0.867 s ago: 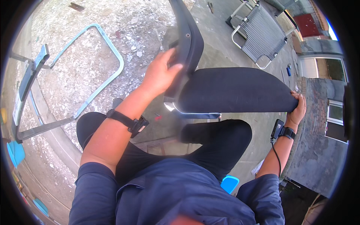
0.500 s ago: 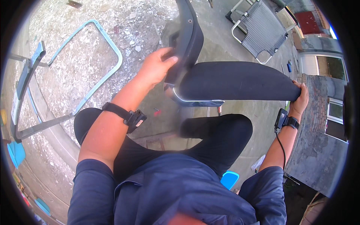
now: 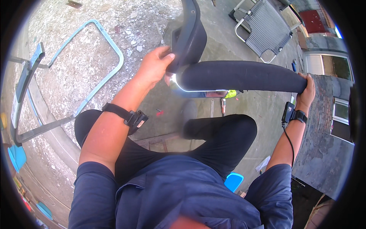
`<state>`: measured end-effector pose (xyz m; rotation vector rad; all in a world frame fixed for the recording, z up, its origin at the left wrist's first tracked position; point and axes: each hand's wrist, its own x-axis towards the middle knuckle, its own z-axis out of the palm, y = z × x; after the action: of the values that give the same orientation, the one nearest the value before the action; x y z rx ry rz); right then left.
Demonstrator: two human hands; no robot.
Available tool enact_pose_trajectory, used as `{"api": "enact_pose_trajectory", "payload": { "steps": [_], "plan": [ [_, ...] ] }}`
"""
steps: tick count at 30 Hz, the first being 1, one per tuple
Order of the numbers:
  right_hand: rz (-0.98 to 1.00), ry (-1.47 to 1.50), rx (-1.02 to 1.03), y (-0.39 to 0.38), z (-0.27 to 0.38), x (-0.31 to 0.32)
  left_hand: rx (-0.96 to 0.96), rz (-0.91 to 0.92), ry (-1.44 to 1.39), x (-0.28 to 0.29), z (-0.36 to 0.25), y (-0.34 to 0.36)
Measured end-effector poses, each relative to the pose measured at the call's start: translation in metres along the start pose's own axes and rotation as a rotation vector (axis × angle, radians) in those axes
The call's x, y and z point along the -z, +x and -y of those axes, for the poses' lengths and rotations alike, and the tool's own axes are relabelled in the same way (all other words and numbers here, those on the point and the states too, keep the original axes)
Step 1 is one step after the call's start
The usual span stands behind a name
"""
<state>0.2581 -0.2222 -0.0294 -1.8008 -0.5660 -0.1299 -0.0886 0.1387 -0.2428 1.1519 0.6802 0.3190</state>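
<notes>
left hand (image 3: 154,68) raised, right hand (image 3: 307,93) gripping

black chair (image 3: 244,76), tipped sideways, held aloft

Matt black cloth covers the chair seat (image 3: 244,76); its backrest shell (image 3: 190,34) looks like smooth plastic.

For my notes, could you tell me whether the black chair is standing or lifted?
Lifted: both hands, left hand and right hand, hold the black chair above the ground.
</notes>
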Motion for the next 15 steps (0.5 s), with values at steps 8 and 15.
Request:
{"api": "enact_pose_trajectory", "payload": {
  "steps": [8,15],
  "plan": [
    [-0.001,-0.070,0.069,0.009,0.000,-0.003,-0.049,-0.045,0.042,0.005,0.009,0.002],
    [-0.046,-0.008,0.025,0.016,0.006,-0.012,-0.016,-0.079,0.021,0.005,0.007,0.000]
  ]
}}
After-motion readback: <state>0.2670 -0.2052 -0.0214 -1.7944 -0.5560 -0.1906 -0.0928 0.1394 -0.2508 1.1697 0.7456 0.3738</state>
